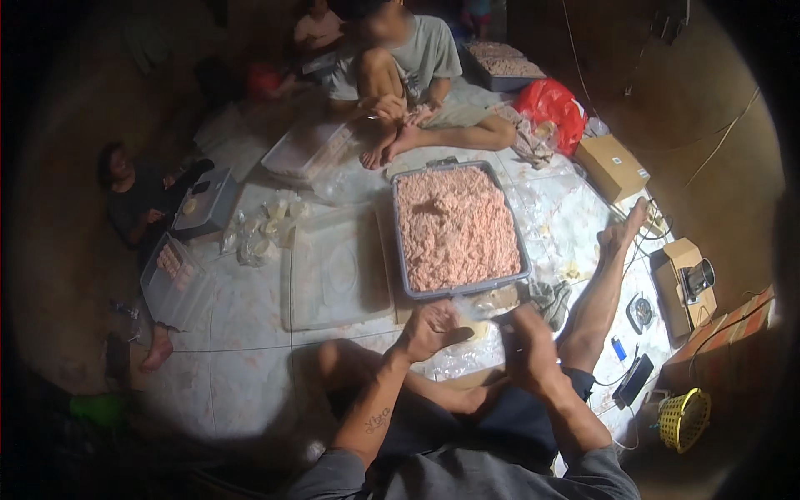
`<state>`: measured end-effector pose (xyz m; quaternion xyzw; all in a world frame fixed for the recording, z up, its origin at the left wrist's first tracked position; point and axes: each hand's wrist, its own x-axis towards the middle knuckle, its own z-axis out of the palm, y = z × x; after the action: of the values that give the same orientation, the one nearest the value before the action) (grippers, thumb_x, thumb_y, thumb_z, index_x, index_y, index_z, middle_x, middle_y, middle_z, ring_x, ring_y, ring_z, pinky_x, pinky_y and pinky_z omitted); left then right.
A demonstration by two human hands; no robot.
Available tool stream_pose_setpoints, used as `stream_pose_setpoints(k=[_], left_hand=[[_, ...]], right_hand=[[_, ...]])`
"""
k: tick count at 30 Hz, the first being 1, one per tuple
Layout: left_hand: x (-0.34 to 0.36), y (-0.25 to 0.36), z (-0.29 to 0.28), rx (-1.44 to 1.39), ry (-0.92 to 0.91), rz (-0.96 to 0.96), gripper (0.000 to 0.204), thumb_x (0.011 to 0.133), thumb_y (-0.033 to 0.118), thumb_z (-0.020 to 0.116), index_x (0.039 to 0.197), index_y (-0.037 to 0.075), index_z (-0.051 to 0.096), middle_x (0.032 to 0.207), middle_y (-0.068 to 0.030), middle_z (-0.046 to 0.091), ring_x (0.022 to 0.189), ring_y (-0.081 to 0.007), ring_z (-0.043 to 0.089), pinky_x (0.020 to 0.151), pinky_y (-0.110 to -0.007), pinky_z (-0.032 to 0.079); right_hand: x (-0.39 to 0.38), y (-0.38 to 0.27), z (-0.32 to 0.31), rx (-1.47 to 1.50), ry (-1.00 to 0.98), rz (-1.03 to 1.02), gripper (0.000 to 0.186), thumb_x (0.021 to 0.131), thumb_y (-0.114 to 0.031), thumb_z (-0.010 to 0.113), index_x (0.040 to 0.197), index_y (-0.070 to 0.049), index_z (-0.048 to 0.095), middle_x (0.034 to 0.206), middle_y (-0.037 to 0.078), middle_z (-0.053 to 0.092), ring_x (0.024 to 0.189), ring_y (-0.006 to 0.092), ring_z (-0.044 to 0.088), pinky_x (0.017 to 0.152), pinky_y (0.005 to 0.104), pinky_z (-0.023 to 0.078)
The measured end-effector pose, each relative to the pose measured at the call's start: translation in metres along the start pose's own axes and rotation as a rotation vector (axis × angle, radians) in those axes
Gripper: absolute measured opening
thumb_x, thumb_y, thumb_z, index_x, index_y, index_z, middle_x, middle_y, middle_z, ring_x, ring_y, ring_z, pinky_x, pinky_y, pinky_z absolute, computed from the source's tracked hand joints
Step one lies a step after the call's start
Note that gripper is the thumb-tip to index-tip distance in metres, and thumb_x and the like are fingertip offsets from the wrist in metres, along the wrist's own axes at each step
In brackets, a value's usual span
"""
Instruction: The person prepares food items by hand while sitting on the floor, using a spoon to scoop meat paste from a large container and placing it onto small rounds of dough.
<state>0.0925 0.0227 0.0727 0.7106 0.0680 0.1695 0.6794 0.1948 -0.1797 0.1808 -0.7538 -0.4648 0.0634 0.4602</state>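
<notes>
In front of my lap, my left hand (433, 332) is curled, its fingers closed on a piece of thin clear plastic (475, 311), perhaps a bag. The plastic stretches toward my right hand (532, 348), which is smeared by motion, so its grip does not show. Just beyond both hands stands a grey tub (467, 290) filled with a pinkish, crumbly, mince-like mass (458, 225) with a dark hollow near its left side. Beneath my hands, crumpled clear plastic bags (467, 357) and a pale yellowish piece lie on the floor.
A translucent lid-like tray (340, 304) lies left of the tub. Several filled clear bags (268, 229) lie beyond it. A co-worker (425, 75) sits opposite; another person (137, 196) sits at left. Cardboard boxes (612, 167), a blue lighter (618, 348) and a yellow basket (685, 419) are at right.
</notes>
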Motion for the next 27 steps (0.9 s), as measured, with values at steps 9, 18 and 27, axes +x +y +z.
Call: stream_pose_setpoints(k=[9, 18, 27], left_hand=[[-0.002, -0.006, -0.015, 0.311, 0.142, 0.171, 0.053, 0.068, 0.019, 0.094, 0.110, 0.002, 0.065, 0.111, -0.0109, 0.070, 0.104, -0.0182, 0.064, 0.091, -0.032, 0.050], [0.005, 0.007, -0.001, 0.395, 0.049, 0.151, 0.049, 0.070, 0.015, 0.093, 0.107, 0.004, 0.062, 0.101, -0.0059, 0.069, 0.087, -0.0116, 0.063, 0.079, -0.029, 0.052], [0.002, 0.007, 0.000, 0.279, 0.086, 0.119, 0.030, 0.076, 0.017, 0.089, 0.091, 0.007, 0.065, 0.079, -0.0001, 0.069, 0.079, -0.0084, 0.064, 0.071, -0.028, 0.051]], right_hand=[[0.000, 0.003, -0.001, 0.090, 0.059, -0.002, 0.015, 0.086, 0.006, 0.059, 0.100, 0.002, 0.062, 0.087, 0.021, 0.060, 0.079, 0.0369, 0.060, 0.070, 0.0409, 0.048], [-0.004, 0.010, 0.011, 0.035, -0.053, 0.034, 0.014, 0.086, 0.005, 0.061, 0.099, 0.002, 0.063, 0.089, 0.022, 0.061, 0.080, 0.0407, 0.062, 0.070, 0.0428, 0.049], [-0.001, 0.008, 0.023, 0.007, -0.099, -0.001, 0.015, 0.087, 0.011, 0.059, 0.097, 0.002, 0.064, 0.086, 0.015, 0.062, 0.078, 0.0222, 0.060, 0.071, 0.0323, 0.048]])
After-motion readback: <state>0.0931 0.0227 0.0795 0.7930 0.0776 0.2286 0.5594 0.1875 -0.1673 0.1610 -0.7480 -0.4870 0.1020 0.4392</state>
